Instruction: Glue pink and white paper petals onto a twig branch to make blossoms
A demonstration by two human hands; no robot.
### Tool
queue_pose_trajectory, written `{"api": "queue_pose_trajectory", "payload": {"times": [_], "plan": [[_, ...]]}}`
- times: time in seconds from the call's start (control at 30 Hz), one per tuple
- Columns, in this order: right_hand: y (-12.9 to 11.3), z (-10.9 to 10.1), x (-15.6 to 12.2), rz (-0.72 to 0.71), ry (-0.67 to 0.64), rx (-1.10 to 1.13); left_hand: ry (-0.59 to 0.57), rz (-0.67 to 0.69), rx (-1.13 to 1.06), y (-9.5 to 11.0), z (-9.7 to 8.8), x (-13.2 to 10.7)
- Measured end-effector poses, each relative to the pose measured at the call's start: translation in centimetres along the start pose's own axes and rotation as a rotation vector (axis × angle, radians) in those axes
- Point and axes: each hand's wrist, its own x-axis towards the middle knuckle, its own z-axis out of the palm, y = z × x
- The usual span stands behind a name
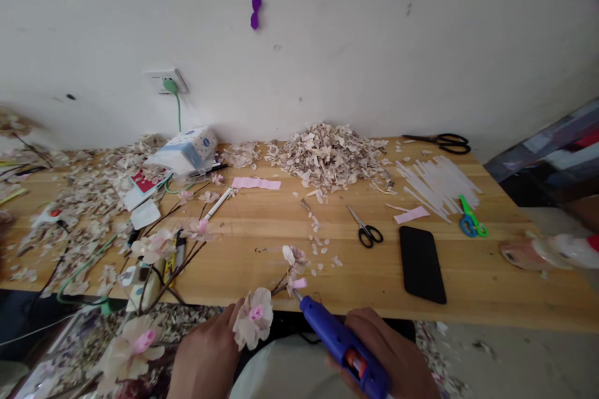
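Note:
My right hand is wrapped round a blue glue gun, whose tip points up-left at a small pink-and-cream paper blossom on a thin twig. My left hand is closed on the twig beside a larger cream paper flower with a pink centre. Both hands sit at the near edge of the wooden table. The fingers of my left hand are partly hidden behind the flower.
A heap of paper petals lies at the back. Small black scissors, a black phone, white strips, blue-green scissors and large black scissors are to the right. Flowered branches, cables and a tissue pack crowd the left.

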Motion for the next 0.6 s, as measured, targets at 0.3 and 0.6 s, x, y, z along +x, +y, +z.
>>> {"api": "queue_pose_trajectory", "payload": {"times": [0.3, 0.6], "plan": [[-0.26, 0.39, 0.16, 0.054, 0.035, 0.041, -0.032, 0.000, -0.017, -0.01, -0.24, -0.11], [0.11, 0.79, -0.49, 0.069, 0.013, 0.104, -0.101, -0.024, -0.037, 0.06, -0.48, 0.07]]}}
